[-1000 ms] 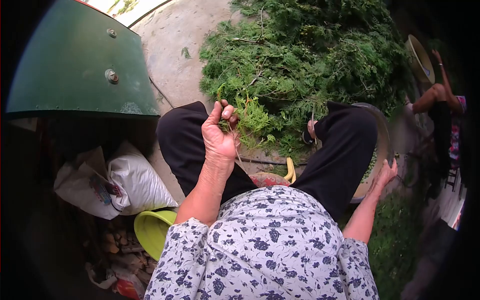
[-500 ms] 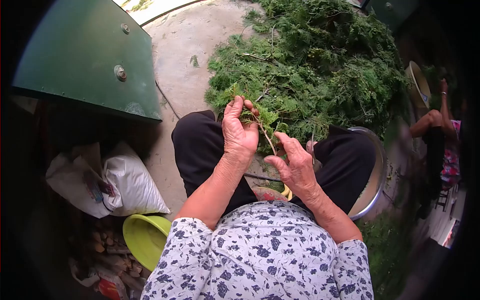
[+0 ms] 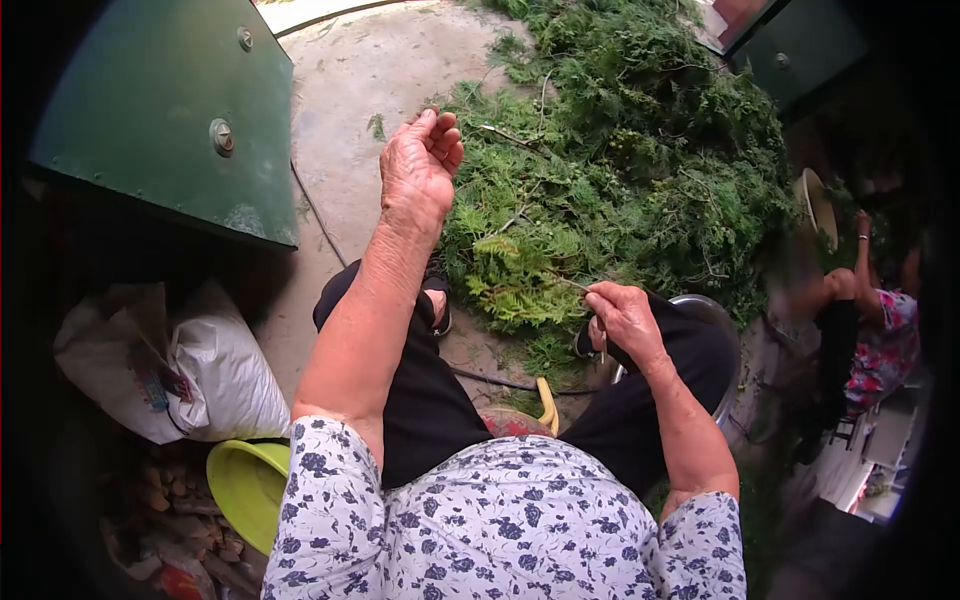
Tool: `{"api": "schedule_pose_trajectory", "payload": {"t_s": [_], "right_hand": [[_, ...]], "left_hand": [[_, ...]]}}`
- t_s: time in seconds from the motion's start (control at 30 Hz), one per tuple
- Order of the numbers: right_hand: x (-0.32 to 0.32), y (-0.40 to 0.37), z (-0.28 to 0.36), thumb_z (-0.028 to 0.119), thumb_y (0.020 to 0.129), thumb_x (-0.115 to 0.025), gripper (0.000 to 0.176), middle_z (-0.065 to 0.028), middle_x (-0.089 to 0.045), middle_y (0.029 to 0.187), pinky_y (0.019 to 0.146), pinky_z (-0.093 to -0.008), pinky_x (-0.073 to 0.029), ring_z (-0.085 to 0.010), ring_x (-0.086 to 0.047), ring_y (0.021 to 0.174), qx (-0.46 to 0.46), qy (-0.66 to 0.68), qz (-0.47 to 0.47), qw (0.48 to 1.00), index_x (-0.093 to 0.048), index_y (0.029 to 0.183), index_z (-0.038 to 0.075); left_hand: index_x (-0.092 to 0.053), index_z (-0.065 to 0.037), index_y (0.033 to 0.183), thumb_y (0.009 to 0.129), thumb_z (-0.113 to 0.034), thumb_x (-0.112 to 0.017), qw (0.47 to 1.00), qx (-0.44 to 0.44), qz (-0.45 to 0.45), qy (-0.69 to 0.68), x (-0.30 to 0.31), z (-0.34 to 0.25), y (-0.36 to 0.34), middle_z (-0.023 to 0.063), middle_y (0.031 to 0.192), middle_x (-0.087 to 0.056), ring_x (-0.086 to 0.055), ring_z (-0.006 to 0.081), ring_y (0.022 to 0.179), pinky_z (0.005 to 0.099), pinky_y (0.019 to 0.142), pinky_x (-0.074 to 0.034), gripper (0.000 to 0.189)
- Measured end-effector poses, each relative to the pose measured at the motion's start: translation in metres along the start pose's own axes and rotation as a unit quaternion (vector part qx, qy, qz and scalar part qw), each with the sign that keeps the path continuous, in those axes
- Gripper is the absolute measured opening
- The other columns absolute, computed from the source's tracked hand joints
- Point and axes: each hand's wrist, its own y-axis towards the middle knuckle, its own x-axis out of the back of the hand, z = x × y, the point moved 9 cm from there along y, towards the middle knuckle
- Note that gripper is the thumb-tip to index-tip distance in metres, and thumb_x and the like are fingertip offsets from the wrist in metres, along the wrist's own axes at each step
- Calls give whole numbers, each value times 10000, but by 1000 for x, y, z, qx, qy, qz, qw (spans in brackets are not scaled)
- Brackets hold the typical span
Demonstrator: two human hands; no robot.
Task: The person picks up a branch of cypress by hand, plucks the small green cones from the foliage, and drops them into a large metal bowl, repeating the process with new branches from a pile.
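Note:
My right hand [image 3: 630,322] is closed around the thin brown stem of a leafy evergreen sprig [image 3: 520,280], above my right knee. The sprig's yellow-green leaves point left, over the edge of a big heap of cut evergreen branches [image 3: 640,150]. A short bit of stem sticks out below my fingers. My left hand [image 3: 420,170] is raised at the heap's left edge, apart from the sprig. Its fingers are curled, with thumb and forefinger close together; whatever they pinch, if anything, is too small to make out.
A green metal box [image 3: 160,120] stands at the left, with a white sack [image 3: 225,370] and a lime-green basin [image 3: 245,490] below it. A metal basin [image 3: 722,330] lies by my right knee. Another person [image 3: 880,330] sits at the far right beside a tan basin [image 3: 818,210].
My left hand has left the sprig and moved up and to the left. My right hand has shifted slightly right, keeping the stem, and the sprig now lies more level.

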Motion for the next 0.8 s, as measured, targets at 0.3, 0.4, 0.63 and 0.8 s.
{"api": "schedule_pose_trajectory", "payload": {"t_s": [0.3,0.4,0.63,0.8], "right_hand": [[-71,32,-65,267,755,-648,211,-113,-635,707,683,-411,-493,-276,-624,711,-88,-228,423,873,-670,799,62],[52,176,24,140,900,-527,370,-239,-602,943,673,-268,-555,-223,-637,842,-81,328,59,939,-456,1201,-61],[80,250,37,148,928,-481,306,-160,-604,951,680,-294,-559,-202,-635,806,42,404,-69,911,-484,1164,-46],[-79,198,-96,89,895,-476,270,-118,-624,959,518,-232,-513,-117,-603,624,-204,242,48,947,-548,1137,-7]], "left_hand": [[-604,-69,905,846,-129,-594,999,16,-30,10,5,-4,35,11,748,-603,-543,113,621,284,594,-465,85],[-599,-61,921,845,-128,-597,1000,2,1,7,-3,-9,45,12,750,-596,-534,112,623,283,595,-460,101],[-583,-55,908,856,-126,-585,999,3,-20,-43,-5,-19,63,33,759,-601,-543,117,627,269,572,-464,89],[-583,-48,908,851,-128,-595,999,9,-8,-50,-11,-14,62,31,769,-602,-541,120,628,275,595,-466,99]]}}
